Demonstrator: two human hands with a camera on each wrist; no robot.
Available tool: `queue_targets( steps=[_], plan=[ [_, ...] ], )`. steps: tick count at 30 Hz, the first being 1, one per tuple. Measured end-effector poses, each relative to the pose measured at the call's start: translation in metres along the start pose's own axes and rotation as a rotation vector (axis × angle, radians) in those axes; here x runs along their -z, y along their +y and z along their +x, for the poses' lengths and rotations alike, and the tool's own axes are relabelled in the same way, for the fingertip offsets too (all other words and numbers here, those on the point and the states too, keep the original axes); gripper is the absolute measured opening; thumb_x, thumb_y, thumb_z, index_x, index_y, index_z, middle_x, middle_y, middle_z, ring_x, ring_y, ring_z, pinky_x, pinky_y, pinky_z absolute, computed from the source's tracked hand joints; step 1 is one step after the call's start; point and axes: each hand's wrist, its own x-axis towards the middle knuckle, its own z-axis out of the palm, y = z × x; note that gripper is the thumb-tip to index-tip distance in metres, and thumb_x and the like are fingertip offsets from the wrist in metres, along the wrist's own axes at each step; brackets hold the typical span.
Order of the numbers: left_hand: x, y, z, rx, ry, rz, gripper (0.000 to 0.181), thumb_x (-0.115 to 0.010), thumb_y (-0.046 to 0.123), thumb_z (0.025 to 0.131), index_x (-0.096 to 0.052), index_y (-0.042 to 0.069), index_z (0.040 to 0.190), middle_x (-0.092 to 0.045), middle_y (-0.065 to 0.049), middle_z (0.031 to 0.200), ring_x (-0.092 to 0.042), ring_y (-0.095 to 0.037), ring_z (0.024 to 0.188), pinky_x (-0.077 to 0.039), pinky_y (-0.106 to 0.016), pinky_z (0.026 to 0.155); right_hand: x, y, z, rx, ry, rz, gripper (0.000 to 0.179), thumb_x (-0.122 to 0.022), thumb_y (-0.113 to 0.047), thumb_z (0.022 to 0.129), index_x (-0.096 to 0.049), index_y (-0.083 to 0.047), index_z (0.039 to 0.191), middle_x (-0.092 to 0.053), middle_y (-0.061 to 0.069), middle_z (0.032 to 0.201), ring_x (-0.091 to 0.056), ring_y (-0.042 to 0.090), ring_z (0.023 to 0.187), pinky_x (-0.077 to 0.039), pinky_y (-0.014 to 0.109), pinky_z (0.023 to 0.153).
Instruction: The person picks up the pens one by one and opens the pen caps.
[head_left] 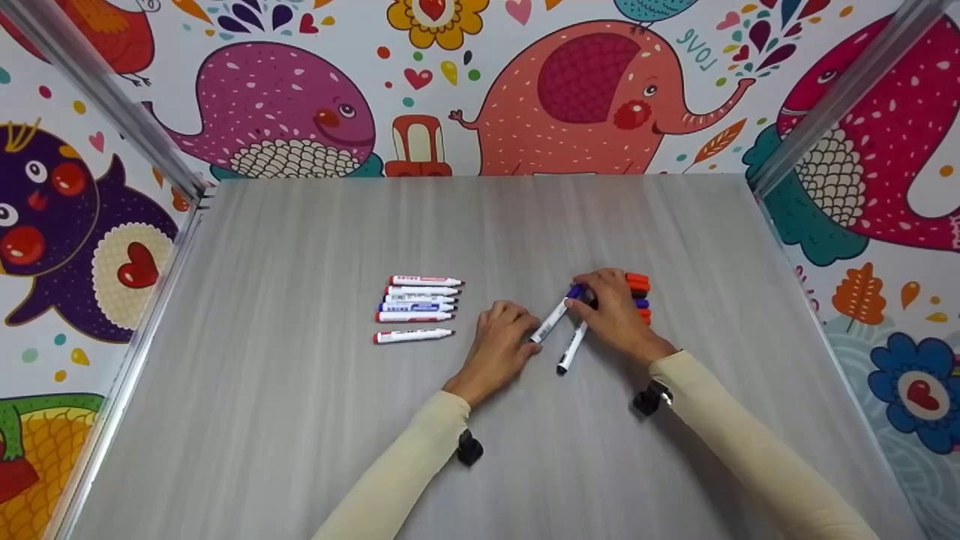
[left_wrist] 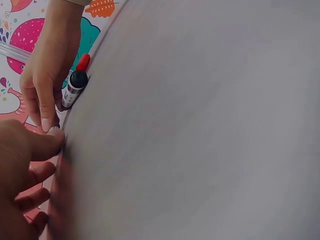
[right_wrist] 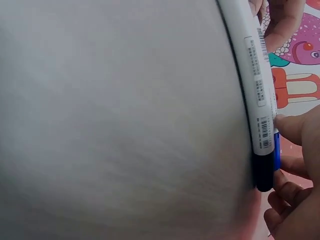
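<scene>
My right hand [head_left: 611, 311] pinches the blue cap of a white marker [head_left: 551, 321] between thumb and fingers. At the marker's lower end, my left hand [head_left: 501, 345] holds it between thumb and forefinger. The cap sits on the barrel, with its blue [right_wrist: 277, 150] showing beside the right fingers. A second white marker with black ends [head_left: 573, 349] lies slantwise on the table, its upper end partly hidden under the right hand. Its black cap [right_wrist: 264, 172] is plain in the right wrist view.
Several white markers [head_left: 416, 307] lie uncapped in a row at the left, tips to the right. Red, black and blue caps [head_left: 639, 282] lie just beyond the right hand, partly covered by it. The grey table [head_left: 300, 225] meets patterned walls [head_left: 427, 82] and metal posts at the back.
</scene>
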Motion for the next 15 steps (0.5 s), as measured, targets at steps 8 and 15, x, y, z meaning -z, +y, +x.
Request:
queue_targets(
  steps=[8, 15],
  plan=[
    [0.022, 0.005, -0.002, 0.042, -0.102, -0.244, 0.041, -0.088, 0.017, 0.096, -0.075, 0.005, 0.134, -0.072, -0.008, 0.127, -0.057, -0.023, 0.123, -0.049, -0.045, 0.105, 0.021, -0.025, -0.005, -0.068, -0.095, 0.057, 0.042, -0.079, -0.018, 0.104, -0.069, 0.004, 0.139, -0.067, 0.016, 0.132, -0.055, 0.033, 0.120, -0.052, 0.047, 0.096],
    [0.044, 0.006, -0.004, 0.139, -0.274, -0.545, 0.059, -0.091, 0.019, 0.094, -0.069, 0.012, 0.148, -0.072, -0.005, 0.140, -0.060, -0.024, 0.134, -0.049, -0.046, 0.114, 0.037, -0.047, -0.013, -0.059, -0.132, 0.145, 0.041, -0.077, -0.019, 0.106, -0.069, -0.002, 0.141, -0.067, 0.014, 0.135, -0.057, 0.034, 0.126, -0.050, 0.062, 0.110]
  ],
)
